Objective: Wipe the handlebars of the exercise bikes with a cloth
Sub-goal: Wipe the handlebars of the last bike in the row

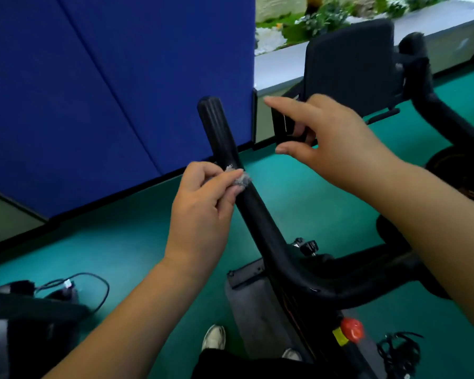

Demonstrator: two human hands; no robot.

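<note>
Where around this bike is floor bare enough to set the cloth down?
Bare green floor lies between the blue partition and the left handlebar, which the left hand wipes with the cloth. It is crowded bottom left by the cable, and bottom right by tangled cords.

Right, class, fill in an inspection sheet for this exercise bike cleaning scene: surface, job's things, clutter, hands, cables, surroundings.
Surface: green floor, no table in view.
Job's things: black left handlebar angled upward; small grey cloth pressed against it; right handlebar untouched.
Clutter: dark equipment at lower left.
Hands: left hand pinches the cloth; right hand open, fingers spread, holding nothing.
Cables: black cable looped on the floor at left; tangled black cable at lower right.
Surroundings: blue partition, plants behind, red knob on the bike frame.
</note>
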